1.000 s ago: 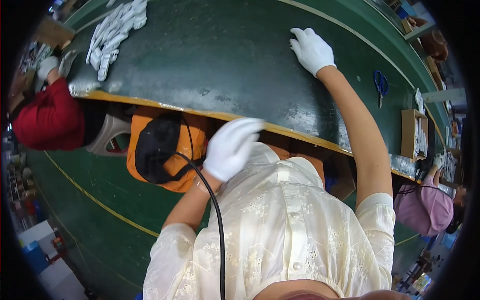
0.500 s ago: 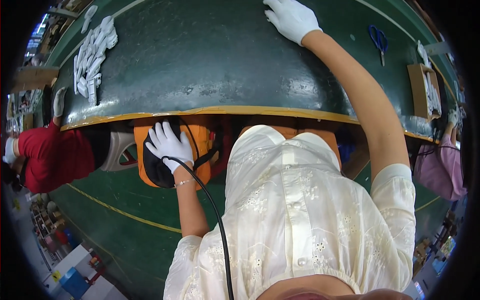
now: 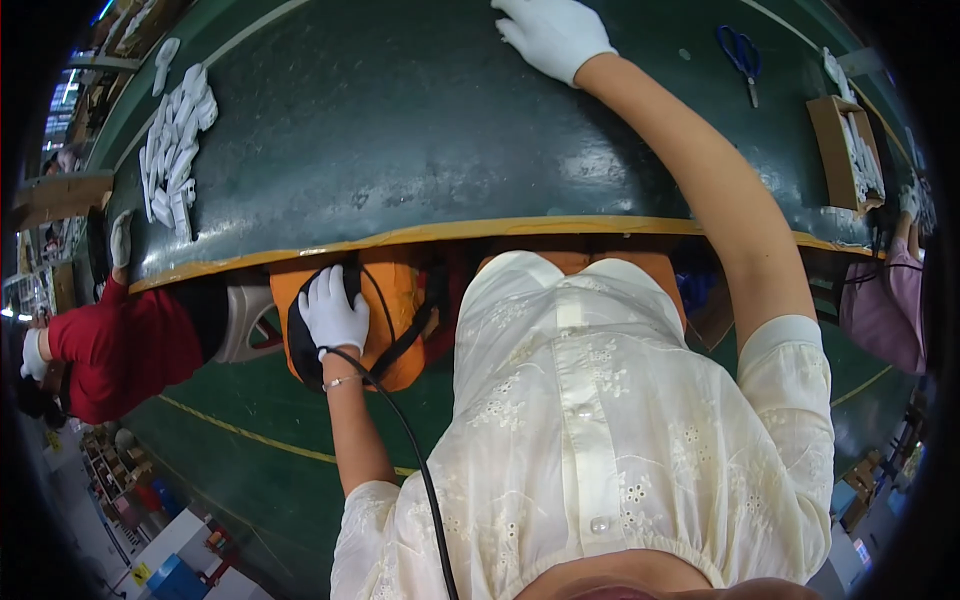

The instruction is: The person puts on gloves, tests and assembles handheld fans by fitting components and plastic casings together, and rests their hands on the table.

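Note:
My left hand (image 3: 335,308), in a white glove, rests on the black part of an orange-and-black bag (image 3: 402,300) just below the table's edge. Its fingers are stretched out, and I see nothing held in it. A black cable (image 3: 408,420) runs from that wrist down over my blouse. Farther off, at the upper edge of the picture, my gloved right hand (image 3: 553,38) reaches over the dark green table (image 3: 400,130). Its fingers are extended and a little apart, with nothing visible in them. The blue-handled scissors (image 3: 741,62) lie to its right.
White plastic parts (image 3: 177,150) are heaped on the table at left. At right stands a cardboard box (image 3: 832,150) with more white parts. Yellow tape (image 3: 440,232) lines the near edge. A person in red (image 3: 130,350) sits at left, another in pink (image 3: 885,315) at right.
The view has tilted slightly. My left hand has shifted a little nearer on the bag, its fingers closer together. My right hand has slid slightly left over the table.

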`<state>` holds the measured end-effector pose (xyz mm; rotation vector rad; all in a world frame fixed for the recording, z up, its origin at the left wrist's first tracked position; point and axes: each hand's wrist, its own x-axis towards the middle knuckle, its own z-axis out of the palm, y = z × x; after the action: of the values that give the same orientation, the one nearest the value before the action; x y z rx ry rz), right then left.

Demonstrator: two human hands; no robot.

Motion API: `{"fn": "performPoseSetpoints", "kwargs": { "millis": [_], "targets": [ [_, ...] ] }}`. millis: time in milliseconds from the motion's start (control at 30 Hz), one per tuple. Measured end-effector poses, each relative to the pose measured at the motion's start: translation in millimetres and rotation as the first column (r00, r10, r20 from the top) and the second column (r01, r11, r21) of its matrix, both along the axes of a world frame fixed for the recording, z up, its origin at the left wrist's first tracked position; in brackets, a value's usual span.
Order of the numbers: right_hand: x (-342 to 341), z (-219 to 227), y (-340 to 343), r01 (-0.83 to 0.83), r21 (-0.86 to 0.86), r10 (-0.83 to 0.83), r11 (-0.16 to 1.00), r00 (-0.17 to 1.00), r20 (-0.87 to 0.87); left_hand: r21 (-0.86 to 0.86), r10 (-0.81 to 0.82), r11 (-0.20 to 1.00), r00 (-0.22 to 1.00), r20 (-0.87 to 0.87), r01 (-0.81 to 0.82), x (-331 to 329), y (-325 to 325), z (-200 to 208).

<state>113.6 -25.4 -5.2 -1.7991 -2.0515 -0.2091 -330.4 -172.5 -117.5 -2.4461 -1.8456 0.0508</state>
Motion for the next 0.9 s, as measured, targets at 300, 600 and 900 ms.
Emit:
{"fn": "performPoseSetpoints", "kwargs": {
  "millis": [300,600,900],
  "targets": [
    [2,0,8,-0.007,-0.046,0.008,0.999,1.000,0.009,0.348,-0.353,0.929,0.573,0.740,0.124,168,-9,101],
    [11,-15,-12,-0.167,0.048,0.173,0.985,0.929,-0.327,0.520,-0.679,0.709,0.263,0.686,0.476,350,74,171],
    [11,-27,-61,-0.320,-0.037,0.287,0.947,0.889,-0.356,0.133,-0.510,0.709,0.373,0.775,0.693,385,112,143]
  ]
}}
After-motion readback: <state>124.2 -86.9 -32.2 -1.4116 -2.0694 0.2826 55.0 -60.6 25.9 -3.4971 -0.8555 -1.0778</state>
